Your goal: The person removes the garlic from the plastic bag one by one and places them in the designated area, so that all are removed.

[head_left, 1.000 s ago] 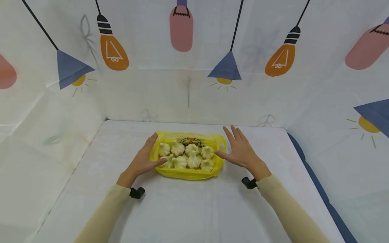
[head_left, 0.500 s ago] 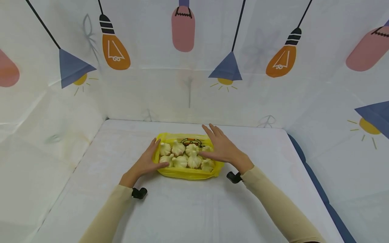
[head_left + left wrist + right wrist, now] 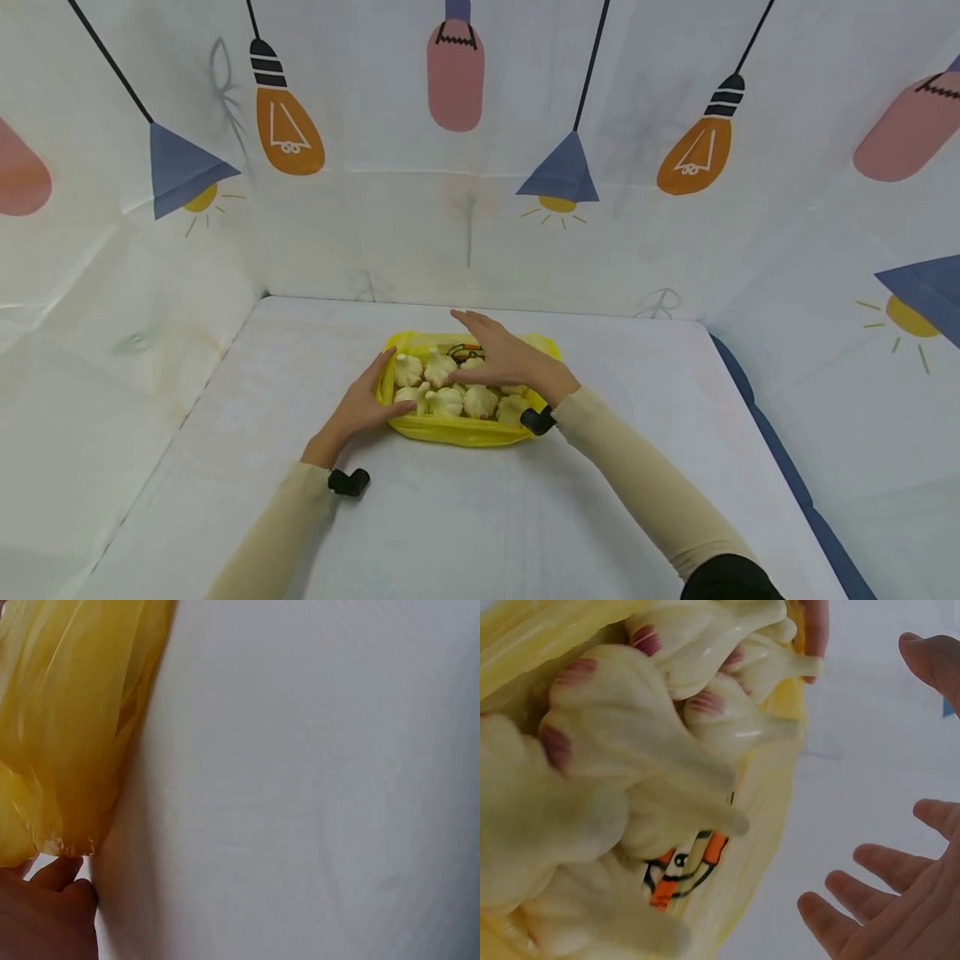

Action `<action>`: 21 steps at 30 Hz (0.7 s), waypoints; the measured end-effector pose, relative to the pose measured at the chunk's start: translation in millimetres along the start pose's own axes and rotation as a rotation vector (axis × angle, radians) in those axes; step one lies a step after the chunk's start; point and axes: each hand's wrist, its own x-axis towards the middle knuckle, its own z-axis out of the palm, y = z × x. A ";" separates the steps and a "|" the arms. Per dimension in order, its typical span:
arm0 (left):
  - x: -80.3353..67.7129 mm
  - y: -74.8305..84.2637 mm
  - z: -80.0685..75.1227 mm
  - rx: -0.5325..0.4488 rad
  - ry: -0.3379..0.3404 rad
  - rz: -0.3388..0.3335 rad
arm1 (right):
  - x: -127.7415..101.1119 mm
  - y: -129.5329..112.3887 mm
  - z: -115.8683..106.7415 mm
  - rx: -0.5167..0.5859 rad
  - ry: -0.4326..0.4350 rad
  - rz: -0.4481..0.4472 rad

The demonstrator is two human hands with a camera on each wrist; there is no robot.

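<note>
A yellow plastic bag (image 3: 450, 432) with its mouth spread wide lies on the white table, filled with several white garlic bulbs (image 3: 446, 402). My left hand (image 3: 358, 417) stays at the bag's left end, fingers extended along its side and thumb over the front rim. In the left wrist view, fingertips (image 3: 61, 871) meet the end of the bag (image 3: 67, 727). Above the bulbs hovers my right hand (image 3: 506, 358), fingers extended and holding nothing, hiding part of the contents. The right wrist view shows purple marks on the garlic (image 3: 607, 712), with the spread right hand (image 3: 900, 900) beside it.
The white table (image 3: 450, 517) meets a pale curtain (image 3: 420, 225) printed with lamps and bulbs at the back and sides. Dark blue fabric (image 3: 780, 450) runs along the table's right edge. A dark camera (image 3: 537, 421) is worn on the right wrist.
My right hand has moved left from the bag's right end to over the garlic bulbs. My left hand remains at the left end, shifted only slightly. The bag stays where it was.
</note>
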 end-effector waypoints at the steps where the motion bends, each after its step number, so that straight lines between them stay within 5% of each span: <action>1: 0.0 -0.7 0.5 -0.018 0.007 -0.001 | 4.3 -1.4 0.6 0.005 -0.007 -0.011; 8: -4.1 -6.9 5.5 -0.146 0.022 -0.013 | 31.6 -11.5 11.9 0.055 -0.084 -0.061; 21: -1.9 -7.3 6.7 -0.219 -0.043 -0.013 | 62.0 -16.1 34.2 0.047 -0.166 -0.036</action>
